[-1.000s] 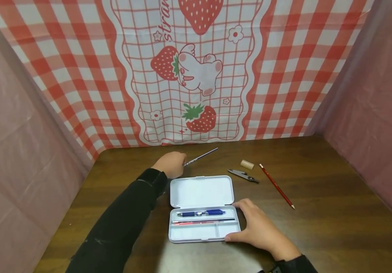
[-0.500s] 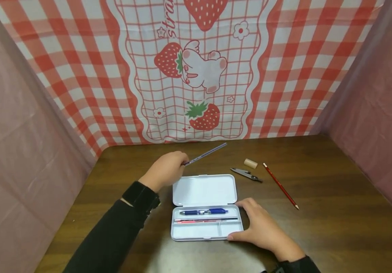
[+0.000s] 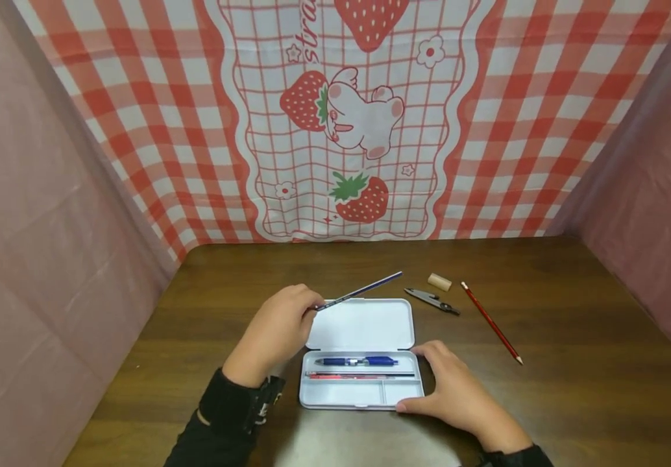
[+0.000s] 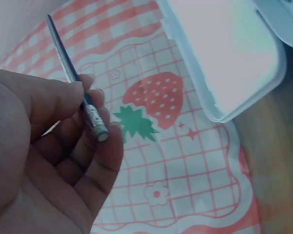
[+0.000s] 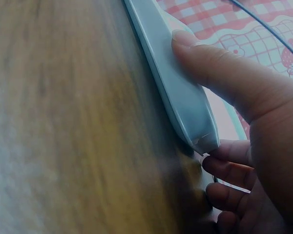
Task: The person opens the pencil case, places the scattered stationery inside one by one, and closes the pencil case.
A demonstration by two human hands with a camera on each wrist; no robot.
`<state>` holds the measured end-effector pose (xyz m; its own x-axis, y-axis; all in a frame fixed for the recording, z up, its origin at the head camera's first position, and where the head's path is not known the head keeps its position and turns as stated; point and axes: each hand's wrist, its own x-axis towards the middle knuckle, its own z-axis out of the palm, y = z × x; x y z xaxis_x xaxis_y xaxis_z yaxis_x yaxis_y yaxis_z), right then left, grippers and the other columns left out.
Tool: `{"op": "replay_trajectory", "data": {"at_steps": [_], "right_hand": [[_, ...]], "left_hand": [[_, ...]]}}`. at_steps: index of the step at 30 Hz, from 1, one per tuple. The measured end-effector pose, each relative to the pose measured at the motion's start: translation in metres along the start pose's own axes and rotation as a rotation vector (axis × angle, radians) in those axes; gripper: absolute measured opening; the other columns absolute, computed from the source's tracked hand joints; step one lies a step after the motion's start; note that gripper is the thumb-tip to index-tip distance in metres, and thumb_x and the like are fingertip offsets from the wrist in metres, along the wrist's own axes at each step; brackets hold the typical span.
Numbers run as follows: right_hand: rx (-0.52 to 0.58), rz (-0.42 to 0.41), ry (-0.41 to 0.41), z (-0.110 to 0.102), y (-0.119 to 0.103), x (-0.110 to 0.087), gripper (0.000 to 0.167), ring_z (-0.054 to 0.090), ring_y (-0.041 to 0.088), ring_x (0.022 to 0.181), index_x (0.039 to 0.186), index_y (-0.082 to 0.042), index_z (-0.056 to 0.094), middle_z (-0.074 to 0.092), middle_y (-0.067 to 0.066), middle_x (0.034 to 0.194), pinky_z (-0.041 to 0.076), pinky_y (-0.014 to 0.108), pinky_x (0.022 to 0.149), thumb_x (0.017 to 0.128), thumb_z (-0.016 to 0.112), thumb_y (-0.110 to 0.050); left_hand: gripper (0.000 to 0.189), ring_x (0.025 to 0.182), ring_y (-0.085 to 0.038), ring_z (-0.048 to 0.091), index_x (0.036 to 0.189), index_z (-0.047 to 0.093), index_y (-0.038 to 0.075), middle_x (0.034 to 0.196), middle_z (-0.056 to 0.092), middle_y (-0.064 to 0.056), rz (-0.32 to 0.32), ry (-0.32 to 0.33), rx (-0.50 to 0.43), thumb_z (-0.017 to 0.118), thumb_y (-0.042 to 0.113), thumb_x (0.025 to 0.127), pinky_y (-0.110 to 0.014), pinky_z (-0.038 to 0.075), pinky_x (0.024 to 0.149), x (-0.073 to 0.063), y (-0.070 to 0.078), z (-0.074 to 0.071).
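Note:
In the head view, my left hand [image 3: 280,331] pinches a slim blue pencil [image 3: 370,286] above the open lid of a white pencil case [image 3: 335,407]. The left wrist view has the pencil [image 4: 63,51] between thumb and fingers, its flat end towards the camera. My right hand [image 3: 461,399] grips the right end of the case, thumb at the front edge, fingers at the back corner. Inside the case lie a blue click pen [image 3: 359,361] and, below it, a thin red stick-like item [image 3: 341,376] beside a dark one; their kind is unclear.
Right of the lid, a grey drawing compass [image 3: 431,301], a beige eraser-like block [image 3: 439,281] and a red pencil [image 3: 492,323] lie on the wooden table [image 3: 575,311]. A strawberry-patterned cloth [image 3: 365,136] hangs behind, with pink cloth at both sides.
My left hand has lifted the blue pencil from the table behind the case and brought it nearer, over the lid. The right hand stays on the case. The head view has shifted slightly.

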<state>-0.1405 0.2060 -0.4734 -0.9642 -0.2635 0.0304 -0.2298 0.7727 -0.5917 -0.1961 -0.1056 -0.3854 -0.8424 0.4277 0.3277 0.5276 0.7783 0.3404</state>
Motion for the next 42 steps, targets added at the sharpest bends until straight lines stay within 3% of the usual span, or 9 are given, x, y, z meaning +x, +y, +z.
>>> {"op": "replay_trajectory", "data": {"at_steps": [7,13,21,27,31,42], "right_hand": [[0.011,-0.001,0.005,0.000,0.000,-0.002,0.097,0.056,0.030,0.121,0.131,-0.007,0.060,0.057,0.009,0.131,0.044,0.055,0.104,0.061,0.091,-0.066],[0.012,0.007,0.013,0.001,-0.001,-0.002,0.099,0.056,0.029,0.121,0.131,-0.008,0.060,0.057,0.008,0.130,0.044,0.055,0.104,0.060,0.090,-0.068],[0.016,0.002,0.019,0.001,0.000,-0.002,0.099,0.056,0.030,0.121,0.131,-0.007,0.060,0.057,0.008,0.129,0.044,0.055,0.104,0.060,0.090,-0.069],[0.009,-0.007,0.023,0.002,0.000,-0.003,0.099,0.056,0.030,0.120,0.130,-0.007,0.060,0.058,0.008,0.129,0.044,0.055,0.103,0.060,0.090,-0.069],[0.008,-0.012,0.030,0.002,0.000,-0.003,0.099,0.057,0.031,0.120,0.130,-0.005,0.060,0.058,0.009,0.129,0.044,0.056,0.103,0.059,0.091,-0.068],[0.013,-0.025,0.032,0.002,0.000,-0.003,0.097,0.057,0.029,0.119,0.130,-0.008,0.060,0.058,0.007,0.129,0.045,0.055,0.102,0.061,0.090,-0.068]], "left_hand": [[0.010,0.091,-0.012,0.061,0.105,0.075,0.013,0.097,0.067,0.005,-0.024,-0.142,0.021,0.070,0.009,0.098,-0.037,0.055,0.087,-0.003,0.005,0.001],[0.009,0.092,-0.014,0.064,0.102,0.075,0.012,0.096,0.068,0.002,0.008,-0.174,0.069,0.070,0.007,0.097,-0.037,0.056,0.087,-0.003,0.008,0.004],[0.010,0.088,-0.012,0.063,0.100,0.075,0.012,0.094,0.070,0.002,0.005,-0.274,0.110,0.067,0.006,0.096,-0.035,0.056,0.084,-0.003,0.018,0.010],[0.013,0.072,-0.012,0.056,0.091,0.073,0.014,0.081,0.064,0.007,-0.065,-0.417,0.148,0.066,0.003,0.093,-0.034,0.054,0.076,-0.007,0.022,0.017],[0.011,0.070,-0.013,0.053,0.094,0.075,0.015,0.080,0.064,0.006,-0.126,-0.500,0.141,0.071,0.004,0.093,-0.035,0.054,0.077,-0.009,0.025,0.022],[0.008,0.068,-0.012,0.051,0.090,0.073,0.015,0.077,0.061,0.007,-0.060,-0.525,0.233,0.074,0.008,0.091,-0.033,0.052,0.074,-0.012,0.033,0.035]]}}
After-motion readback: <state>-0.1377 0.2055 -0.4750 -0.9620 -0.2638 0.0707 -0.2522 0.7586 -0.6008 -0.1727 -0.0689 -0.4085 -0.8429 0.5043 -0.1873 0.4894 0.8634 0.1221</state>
